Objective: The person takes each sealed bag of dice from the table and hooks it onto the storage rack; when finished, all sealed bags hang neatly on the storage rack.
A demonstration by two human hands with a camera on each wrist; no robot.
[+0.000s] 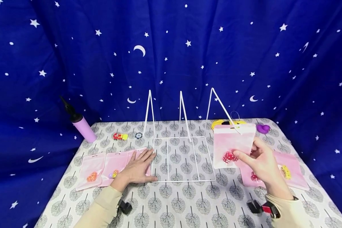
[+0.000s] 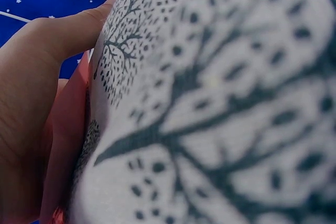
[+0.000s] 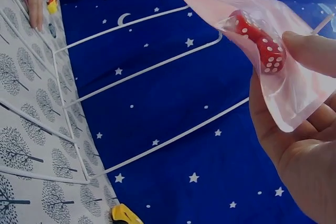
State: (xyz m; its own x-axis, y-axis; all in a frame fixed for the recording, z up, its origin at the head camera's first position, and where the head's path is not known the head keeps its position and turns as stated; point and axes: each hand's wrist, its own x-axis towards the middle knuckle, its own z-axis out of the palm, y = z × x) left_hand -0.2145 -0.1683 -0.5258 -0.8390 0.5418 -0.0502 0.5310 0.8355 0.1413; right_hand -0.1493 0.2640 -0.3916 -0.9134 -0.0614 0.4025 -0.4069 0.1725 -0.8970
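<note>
My right hand (image 1: 262,161) pinches a pink pouch (image 1: 233,144) with red dice (image 1: 230,157) inside, holding it upright above the table beside the white wire rack (image 1: 182,158). In the right wrist view the pouch (image 3: 273,45) and its red dice (image 3: 257,38) sit between thumb and fingers. My left hand (image 1: 138,167) lies flat, fingers straight, on a pink pouch (image 1: 118,166) at the rack's left edge. Another pink pouch (image 1: 91,171) with orange dice lies further left. The left wrist view shows only the tablecloth (image 2: 220,108) and the palm (image 2: 31,103) close up.
More pink pouches (image 1: 288,172) lie at the right under my right hand. A purple bottle (image 1: 84,126) stands at the back left. A small toy car (image 1: 120,136), a blue chip (image 1: 138,135), a yellow item (image 1: 226,123) and a purple toy (image 1: 263,128) sit along the back.
</note>
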